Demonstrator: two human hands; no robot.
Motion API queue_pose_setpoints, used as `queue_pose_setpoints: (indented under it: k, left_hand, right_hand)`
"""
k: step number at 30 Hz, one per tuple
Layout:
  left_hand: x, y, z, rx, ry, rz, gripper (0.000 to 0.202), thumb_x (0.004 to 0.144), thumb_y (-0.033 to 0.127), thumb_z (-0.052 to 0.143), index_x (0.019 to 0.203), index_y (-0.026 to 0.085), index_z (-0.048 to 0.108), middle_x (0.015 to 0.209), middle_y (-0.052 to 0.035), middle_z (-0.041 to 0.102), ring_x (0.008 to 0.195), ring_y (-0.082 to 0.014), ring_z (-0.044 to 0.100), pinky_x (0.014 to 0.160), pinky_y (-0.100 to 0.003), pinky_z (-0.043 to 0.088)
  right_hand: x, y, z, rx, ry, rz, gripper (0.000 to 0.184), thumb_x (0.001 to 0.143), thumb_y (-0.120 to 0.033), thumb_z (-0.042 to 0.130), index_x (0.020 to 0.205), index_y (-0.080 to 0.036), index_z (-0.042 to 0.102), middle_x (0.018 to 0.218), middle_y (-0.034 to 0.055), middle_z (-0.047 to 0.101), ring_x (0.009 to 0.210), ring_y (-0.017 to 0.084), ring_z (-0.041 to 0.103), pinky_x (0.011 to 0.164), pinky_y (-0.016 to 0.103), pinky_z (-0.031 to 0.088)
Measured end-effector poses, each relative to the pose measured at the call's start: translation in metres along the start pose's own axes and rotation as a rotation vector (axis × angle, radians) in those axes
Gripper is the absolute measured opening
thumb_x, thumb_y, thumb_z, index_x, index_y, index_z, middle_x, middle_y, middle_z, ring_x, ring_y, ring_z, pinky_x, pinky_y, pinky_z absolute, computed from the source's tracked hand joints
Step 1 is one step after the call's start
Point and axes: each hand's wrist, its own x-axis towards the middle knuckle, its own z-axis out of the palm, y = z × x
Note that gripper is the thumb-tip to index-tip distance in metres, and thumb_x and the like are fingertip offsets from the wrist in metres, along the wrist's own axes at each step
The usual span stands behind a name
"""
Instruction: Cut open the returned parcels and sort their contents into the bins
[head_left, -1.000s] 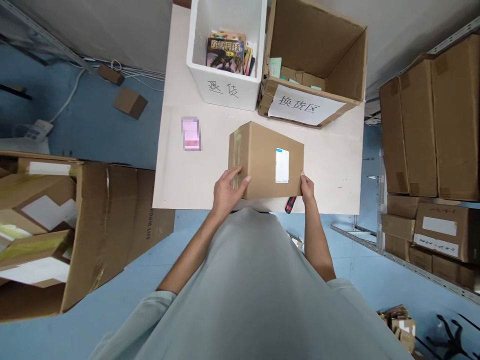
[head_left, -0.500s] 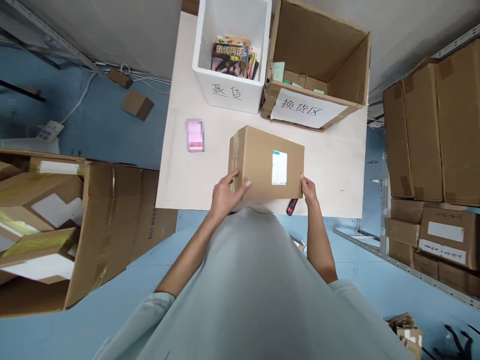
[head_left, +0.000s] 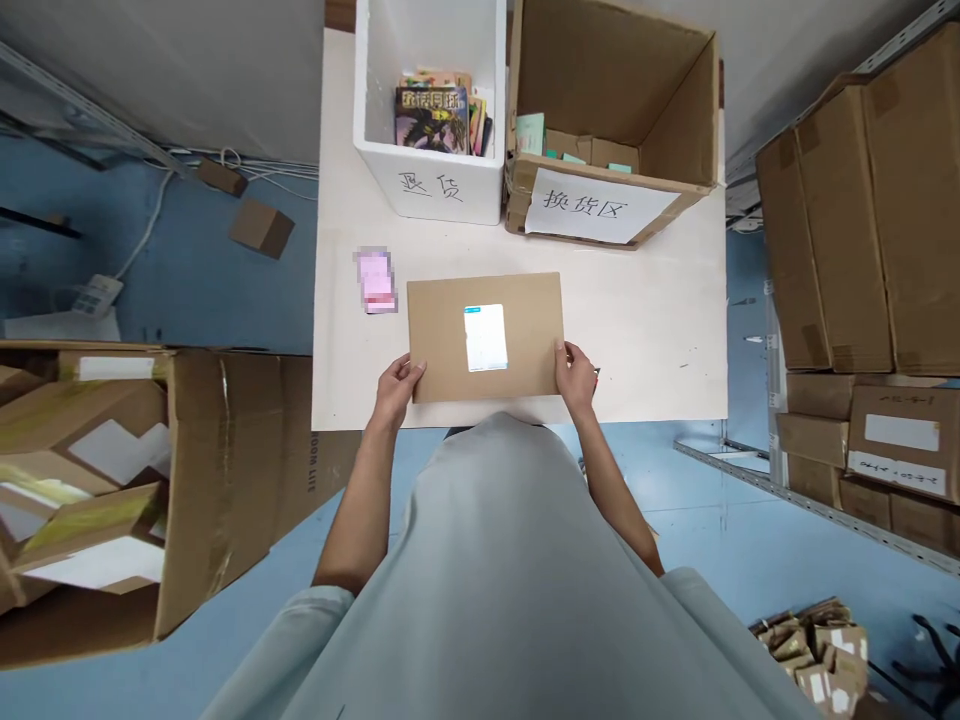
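Observation:
A closed brown cardboard box (head_left: pixel 517 330) with a white label on top rests on the white table (head_left: pixel 660 330), square to the near edge. My left hand (head_left: pixel 395 385) grips its near left corner, thumb on top. My right hand (head_left: pixel 576 372) clasps its near right corner, fingers curled on the side. A red and black tool lies just behind my right hand, nearly all hidden.
At the table's back stand a white bin (head_left: pixel 427 100) with books and an open cardboard box (head_left: pixel 611 110) with a paper sign. A small pink item (head_left: pixel 375 280) lies left of the box. Cartons fill shelves on the right (head_left: pixel 855 230); an open carton (head_left: pixel 187 470) lies left.
The box has turned from skewed to square with the table edge and slid left. My left hand moved from its left side to the near left corner.

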Motion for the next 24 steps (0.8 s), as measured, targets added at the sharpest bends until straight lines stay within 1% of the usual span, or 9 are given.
queue_pose_setpoints:
  k: [3,5,8,11,14,16,19,21,24]
  left_hand:
    - [0.01,-0.003,-0.024,-0.017,0.0,-0.066,0.063,0.098,0.05,0.087,0.148,0.015,0.07,0.134,-0.0216,0.084,0.136,-0.033,0.079,0.123,-0.049,0.062]
    - [0.017,-0.004,-0.039,-0.044,0.0,-0.1,0.055,0.097,0.051,0.089,0.137,0.017,0.073,0.129,-0.02,0.085,0.132,-0.0318,0.08,0.119,-0.046,0.064]
    - [0.025,-0.006,-0.057,-0.061,0.023,-0.133,0.047,0.094,0.048,0.093,0.126,0.018,0.076,0.125,-0.0174,0.086,0.128,-0.0288,0.08,0.115,-0.042,0.065]
    - [0.03,-0.01,-0.069,-0.067,0.079,-0.164,0.041,0.098,0.04,0.091,0.13,0.02,0.077,0.127,-0.0148,0.086,0.123,-0.0237,0.081,0.112,-0.037,0.065]
    - [0.032,-0.015,-0.074,-0.072,0.15,-0.182,0.038,0.105,0.034,0.083,0.139,0.022,0.075,0.131,-0.013,0.085,0.119,-0.0201,0.082,0.108,-0.034,0.065]
    - [0.032,-0.017,-0.074,-0.054,0.166,-0.181,0.039,0.107,0.037,0.081,0.142,0.022,0.074,0.132,-0.0133,0.085,0.119,-0.0207,0.082,0.106,-0.034,0.066]
    - [0.031,-0.017,-0.072,-0.031,0.156,-0.173,0.044,0.105,0.045,0.085,0.142,0.023,0.074,0.13,-0.0139,0.086,0.117,-0.0229,0.082,0.104,-0.036,0.067]
    - [0.03,-0.015,-0.071,-0.026,0.15,-0.167,0.048,0.101,0.047,0.089,0.14,0.022,0.075,0.127,-0.0138,0.086,0.115,-0.0234,0.083,0.104,-0.037,0.067]
    - [0.027,-0.012,-0.066,-0.019,0.108,-0.149,0.054,0.096,0.049,0.094,0.138,0.021,0.075,0.124,-0.0151,0.087,0.116,-0.0253,0.083,0.107,-0.04,0.067]
  right_hand:
    - [-0.024,-0.026,-0.003,0.028,-0.024,-0.131,0.065,0.114,-0.076,0.048,0.135,-0.025,0.082,0.138,0.0163,0.083,0.13,0.037,0.077,0.119,0.053,0.057]
    - [-0.041,-0.044,-0.004,0.056,-0.061,-0.214,0.063,0.115,-0.076,0.049,0.139,-0.028,0.082,0.141,0.013,0.083,0.134,0.036,0.076,0.123,0.054,0.057]
    - [-0.065,-0.067,-0.001,0.093,-0.128,-0.318,0.061,0.116,-0.074,0.052,0.147,-0.03,0.08,0.152,0.0109,0.079,0.148,0.036,0.071,0.13,0.055,0.053]
    - [-0.084,-0.084,0.005,0.133,-0.204,-0.408,0.057,0.118,-0.068,0.056,0.157,-0.032,0.076,0.161,0.0075,0.075,0.156,0.032,0.066,0.137,0.053,0.049]
    - [-0.095,-0.094,0.012,0.161,-0.278,-0.483,0.053,0.119,-0.061,0.057,0.162,-0.034,0.073,0.163,0.0044,0.074,0.156,0.029,0.067,0.138,0.05,0.05]
    - [-0.097,-0.097,0.014,0.17,-0.299,-0.511,0.052,0.119,-0.059,0.058,0.163,-0.035,0.073,0.164,0.0034,0.074,0.155,0.028,0.068,0.137,0.05,0.052]
    - [-0.092,-0.094,0.013,0.171,-0.298,-0.503,0.051,0.119,-0.059,0.059,0.16,-0.034,0.075,0.164,0.0048,0.074,0.155,0.03,0.068,0.137,0.052,0.052]
    - [-0.083,-0.084,0.007,0.173,-0.278,-0.469,0.051,0.118,-0.061,0.06,0.156,-0.032,0.078,0.162,0.0071,0.075,0.155,0.031,0.069,0.136,0.052,0.052]
    - [-0.063,-0.056,-0.005,0.193,-0.219,-0.379,0.053,0.114,-0.066,0.063,0.146,-0.029,0.083,0.155,0.0098,0.079,0.148,0.032,0.073,0.133,0.051,0.055]
